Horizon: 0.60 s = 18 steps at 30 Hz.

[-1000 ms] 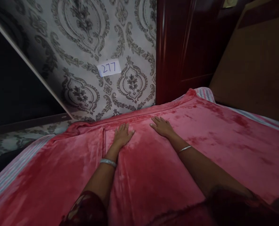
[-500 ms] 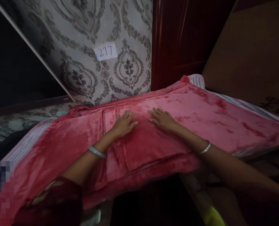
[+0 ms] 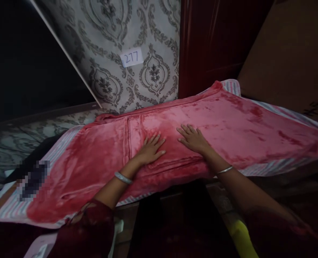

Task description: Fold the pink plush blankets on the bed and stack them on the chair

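A red plush blanket (image 3: pixel 239 132) lies spread across a surface, with a folded, layered part near its middle. My left hand (image 3: pixel 150 149) rests flat on this folded part, fingers spread, a bracelet on the wrist. To its right my right hand (image 3: pixel 193 139) also lies palm down on the plush, its fingers apart and a thin bangle on that wrist. Neither hand grips the cloth. Under the blanket a striped cloth (image 3: pixel 230 86) shows along the edges, in white, grey and pink.
Patterned wallpaper (image 3: pixel 107 64) stands behind, with a paper label (image 3: pixel 132 57) marked 277. A dark red panel (image 3: pixel 210 46) and a brown cardboard surface (image 3: pixel 288 61) are at the right. A dark screen-like panel (image 3: pixel 32 61) fills the upper left. Something yellow (image 3: pixel 242 238) is below.
The view has shifted, showing more of the left end. Both hands stay spread on the blanket; the left is slightly nearer me. The blanket's front edge lies flatter, with striped cloth now showing there.
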Each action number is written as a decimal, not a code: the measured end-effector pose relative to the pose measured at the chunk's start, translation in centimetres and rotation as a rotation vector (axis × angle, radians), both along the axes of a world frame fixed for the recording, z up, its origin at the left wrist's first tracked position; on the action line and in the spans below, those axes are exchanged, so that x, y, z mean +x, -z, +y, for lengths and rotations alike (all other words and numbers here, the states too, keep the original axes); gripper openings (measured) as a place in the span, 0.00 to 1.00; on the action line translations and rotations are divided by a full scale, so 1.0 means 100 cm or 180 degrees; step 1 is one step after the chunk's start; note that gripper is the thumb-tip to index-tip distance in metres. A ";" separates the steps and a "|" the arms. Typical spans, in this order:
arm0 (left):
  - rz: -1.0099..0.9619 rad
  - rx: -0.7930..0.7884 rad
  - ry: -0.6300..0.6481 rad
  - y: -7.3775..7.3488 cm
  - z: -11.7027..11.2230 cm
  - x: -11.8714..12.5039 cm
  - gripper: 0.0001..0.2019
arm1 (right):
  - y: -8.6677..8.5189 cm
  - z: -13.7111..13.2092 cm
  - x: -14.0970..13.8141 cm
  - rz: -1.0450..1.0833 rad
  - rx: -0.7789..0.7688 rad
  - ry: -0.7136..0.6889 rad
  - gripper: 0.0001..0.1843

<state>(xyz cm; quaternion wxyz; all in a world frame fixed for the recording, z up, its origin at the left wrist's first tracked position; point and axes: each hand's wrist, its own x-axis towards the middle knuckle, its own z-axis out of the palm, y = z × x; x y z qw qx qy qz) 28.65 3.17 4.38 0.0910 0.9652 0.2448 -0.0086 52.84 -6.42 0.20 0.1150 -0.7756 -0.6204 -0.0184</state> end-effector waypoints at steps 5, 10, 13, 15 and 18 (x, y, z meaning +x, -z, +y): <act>-0.0261 0.0012 -0.0201 0.012 -0.053 -0.030 0.30 | 0.001 -0.001 -0.001 0.0038 0.0026 -0.0006 0.33; -0.0340 0.0253 -0.0420 0.029 -0.068 -0.039 0.30 | -0.002 -0.003 0.000 0.0060 -0.0075 0.0004 0.33; -0.0442 0.0272 -0.0402 0.029 -0.063 -0.044 0.29 | -0.004 -0.003 0.000 0.0077 -0.0116 0.0004 0.34; -0.0552 0.0273 -0.0326 0.029 -0.061 -0.051 0.28 | -0.004 -0.003 0.000 0.0076 -0.0122 0.0000 0.34; -0.0805 0.0363 -0.0162 0.030 -0.059 -0.064 0.26 | -0.004 -0.002 0.000 0.0069 -0.0127 -0.0002 0.34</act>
